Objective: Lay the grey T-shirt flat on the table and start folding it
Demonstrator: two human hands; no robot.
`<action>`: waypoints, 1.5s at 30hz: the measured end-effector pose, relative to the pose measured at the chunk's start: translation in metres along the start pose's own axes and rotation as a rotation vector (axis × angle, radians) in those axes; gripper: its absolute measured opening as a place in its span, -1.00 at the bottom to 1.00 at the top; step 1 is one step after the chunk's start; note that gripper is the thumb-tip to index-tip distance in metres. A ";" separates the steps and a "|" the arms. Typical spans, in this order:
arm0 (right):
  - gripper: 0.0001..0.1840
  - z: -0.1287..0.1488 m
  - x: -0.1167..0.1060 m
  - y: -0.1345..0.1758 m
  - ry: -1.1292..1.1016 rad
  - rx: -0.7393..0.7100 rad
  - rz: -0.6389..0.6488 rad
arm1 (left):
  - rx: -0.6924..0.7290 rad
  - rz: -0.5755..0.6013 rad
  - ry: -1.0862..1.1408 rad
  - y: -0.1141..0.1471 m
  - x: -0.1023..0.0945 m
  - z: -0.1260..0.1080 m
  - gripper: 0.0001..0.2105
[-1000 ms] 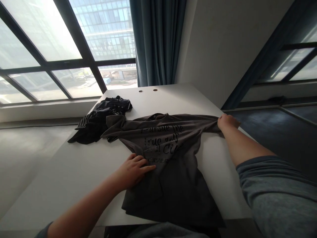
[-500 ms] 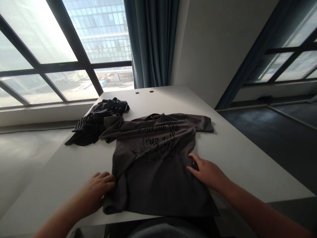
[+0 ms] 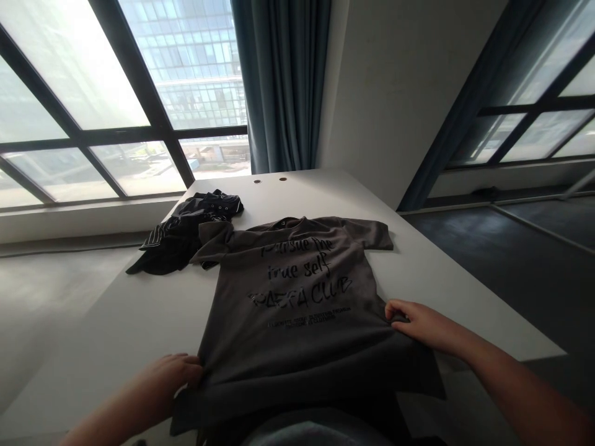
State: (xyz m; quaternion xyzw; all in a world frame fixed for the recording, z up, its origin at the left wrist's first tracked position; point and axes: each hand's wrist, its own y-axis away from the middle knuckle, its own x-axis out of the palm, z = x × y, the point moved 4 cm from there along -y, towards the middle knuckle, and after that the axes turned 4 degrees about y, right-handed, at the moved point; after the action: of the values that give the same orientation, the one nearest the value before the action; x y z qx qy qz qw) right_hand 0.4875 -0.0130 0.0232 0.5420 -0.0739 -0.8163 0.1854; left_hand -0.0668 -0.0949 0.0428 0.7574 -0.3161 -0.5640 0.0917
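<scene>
A dark grey T-shirt (image 3: 297, 347) with black lettering lies spread over the table, its collar at the far side and its hem hanging toward me past the near edge. My left hand (image 3: 179, 378) grips the shirt's left side low down near the hem, fingers closed on the cloth. On the opposite side seam, my right hand (image 3: 409, 319) pinches the fabric between thumb and fingers. The cloth is stretched fairly flat between both hands, with a few soft folds near the hem. The shirt's left sleeve touches a heap of dark clothes (image 3: 186, 232).
The white table (image 3: 437, 291) reaches away toward a blue curtain (image 3: 283, 87) and a window. Two round cable holes sit near its far edge. A pale wall column (image 3: 395, 93) stands behind the table on the right, with dark floor beyond.
Both hands have moved apart and toward me, pulling the shirt nearer and wider. Its wrinkles have smoothed and the lettering reads clearly. My right hand has closed on the side seam.
</scene>
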 end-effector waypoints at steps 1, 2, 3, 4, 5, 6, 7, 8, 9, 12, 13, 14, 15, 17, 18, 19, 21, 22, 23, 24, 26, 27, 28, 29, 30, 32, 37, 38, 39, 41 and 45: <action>-0.83 -0.001 0.000 -0.001 0.010 -0.013 0.032 | 0.003 0.023 0.038 -0.001 0.001 0.004 -0.75; -0.84 -0.002 -0.001 -0.004 0.020 -0.022 0.059 | 0.006 0.046 0.072 -0.002 0.000 0.009 -0.71; -0.85 -0.003 -0.004 -0.008 0.028 -0.027 0.075 | 0.012 0.062 0.102 -0.004 -0.004 0.012 -0.66; -0.83 -0.006 -0.008 -0.015 0.039 -0.025 0.072 | 0.022 0.068 0.122 -0.007 -0.009 0.015 -0.62; -0.80 -0.009 -0.015 -0.025 0.055 -0.017 0.039 | 0.038 0.064 0.133 -0.012 -0.018 0.017 -0.60; -0.75 -0.014 -0.024 -0.037 0.076 -0.001 -0.024 | 0.057 0.045 0.130 -0.018 -0.028 0.017 -0.60; -0.73 -0.020 -0.035 -0.051 0.114 0.021 -0.107 | 0.075 0.017 0.108 -0.027 -0.041 0.015 -0.63; -0.72 -0.025 -0.046 -0.066 0.162 0.041 -0.189 | 0.080 -0.024 0.067 -0.038 -0.054 0.013 -0.66; -0.73 -0.031 -0.056 -0.084 0.209 0.059 -0.250 | 0.081 -0.080 0.002 -0.052 -0.069 0.011 -0.69; -0.71 -0.041 -0.081 -0.139 0.345 0.082 -0.426 | 0.042 -0.345 -0.204 -0.104 -0.113 0.005 -0.71; -0.70 -0.042 -0.088 -0.157 0.379 0.082 -0.465 | 0.052 -0.434 -0.253 -0.124 -0.126 0.002 -0.69; -0.69 -0.042 -0.093 -0.174 0.401 0.093 -0.497 | 0.060 -0.502 -0.285 -0.144 -0.137 -0.001 -0.68; -0.68 -0.041 -0.097 -0.191 0.413 0.102 -0.522 | 0.060 -0.543 -0.305 -0.164 -0.146 -0.002 -0.66; -0.66 -0.037 -0.103 -0.219 0.420 0.119 -0.551 | 0.036 -0.624 -0.321 -0.202 -0.161 -0.006 -0.65; -0.65 -0.034 -0.104 -0.231 0.417 0.125 -0.556 | 0.030 -0.641 -0.336 -0.219 -0.168 -0.008 -0.64; -0.66 -0.031 -0.105 -0.242 0.410 0.129 -0.553 | 0.026 -0.647 -0.356 -0.234 -0.173 -0.010 -0.64; -0.68 -0.027 -0.104 -0.260 0.391 0.116 -0.526 | 0.008 -0.649 -0.388 -0.260 -0.183 -0.011 -0.62; -0.70 -0.025 -0.102 -0.267 0.384 0.089 -0.501 | -0.010 -0.635 -0.392 -0.270 -0.186 -0.008 -0.61; -0.71 -0.024 -0.099 -0.274 0.381 0.053 -0.467 | -0.028 -0.613 -0.391 -0.278 -0.189 -0.004 -0.61; -0.73 -0.023 -0.096 -0.279 0.382 0.018 -0.430 | -0.044 -0.579 -0.385 -0.285 -0.191 0.001 -0.61; -0.74 -0.025 -0.092 -0.288 0.384 -0.018 -0.358 | -0.050 -0.495 -0.377 -0.296 -0.192 0.014 -0.64; -0.73 -0.027 -0.091 -0.292 0.381 -0.014 -0.325 | -0.044 -0.458 -0.378 -0.300 -0.192 0.021 -0.67; -0.71 -0.030 -0.090 -0.296 0.376 -0.001 -0.302 | -0.037 -0.431 -0.381 -0.303 -0.193 0.027 -0.69; -0.69 -0.033 -0.091 -0.299 0.371 0.012 -0.286 | -0.033 -0.410 -0.384 -0.306 -0.193 0.033 -0.70; -0.67 -0.036 -0.091 -0.302 0.368 0.018 -0.278 | -0.029 -0.392 -0.388 -0.308 -0.194 0.037 -0.71; -0.67 -0.039 -0.094 -0.307 0.374 0.004 -0.279 | -0.023 -0.360 -0.397 -0.312 -0.195 0.043 -0.72; -0.76 -0.043 -0.102 -0.320 0.416 -0.025 -0.300 | -0.042 -0.329 -0.415 -0.319 -0.201 0.049 -0.65; -0.75 -0.045 -0.104 -0.322 0.419 -0.014 -0.308 | -0.054 -0.333 -0.416 -0.320 -0.202 0.051 -0.61; -0.74 -0.048 -0.106 -0.324 0.421 0.002 -0.319 | -0.068 -0.337 -0.417 -0.322 -0.202 0.052 -0.57; -0.70 -0.054 -0.110 -0.327 0.424 0.045 -0.345 | -0.098 -0.338 -0.411 -0.326 -0.201 0.055 -0.51; -0.64 -0.068 -0.118 -0.331 0.421 0.136 -0.392 | -0.148 -0.325 -0.382 -0.342 -0.195 0.060 -0.45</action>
State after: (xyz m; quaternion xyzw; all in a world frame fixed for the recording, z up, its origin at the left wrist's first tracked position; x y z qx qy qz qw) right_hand 0.5163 0.3427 -0.0092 0.7145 0.0180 -0.6994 -0.0012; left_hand -0.0254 0.2999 0.0073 0.6690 -0.1598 -0.7259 -0.0062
